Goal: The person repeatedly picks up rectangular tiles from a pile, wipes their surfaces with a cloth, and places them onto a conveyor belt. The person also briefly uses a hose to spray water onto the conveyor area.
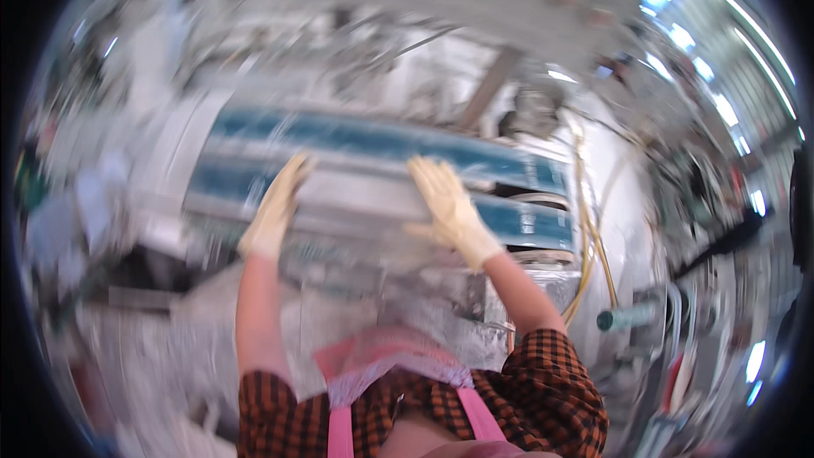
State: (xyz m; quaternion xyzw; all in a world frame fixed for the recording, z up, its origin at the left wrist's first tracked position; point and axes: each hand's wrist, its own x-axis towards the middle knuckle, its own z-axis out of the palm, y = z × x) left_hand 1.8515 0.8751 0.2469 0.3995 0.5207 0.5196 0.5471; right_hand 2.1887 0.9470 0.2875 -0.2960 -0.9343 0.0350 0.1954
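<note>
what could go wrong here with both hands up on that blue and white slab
The slab is long and both gloved hands, left and right, lie flat on it, apparently without gripping, so it might slide or tip. The yellow cable beside its right end could snag. The picture is blurred, suggesting fast movement and less control.

Whole shot is motion-blurred, so the long blue and white panel (373,165) under both pale-gloved hands is smeared; surrounding machinery is mush too.

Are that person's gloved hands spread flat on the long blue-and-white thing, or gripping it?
Spread flat. The left hand and right hand lie palm-down, fingers extended, on the blue-and-white bundle. Motion blur hides finer detail.
</note>
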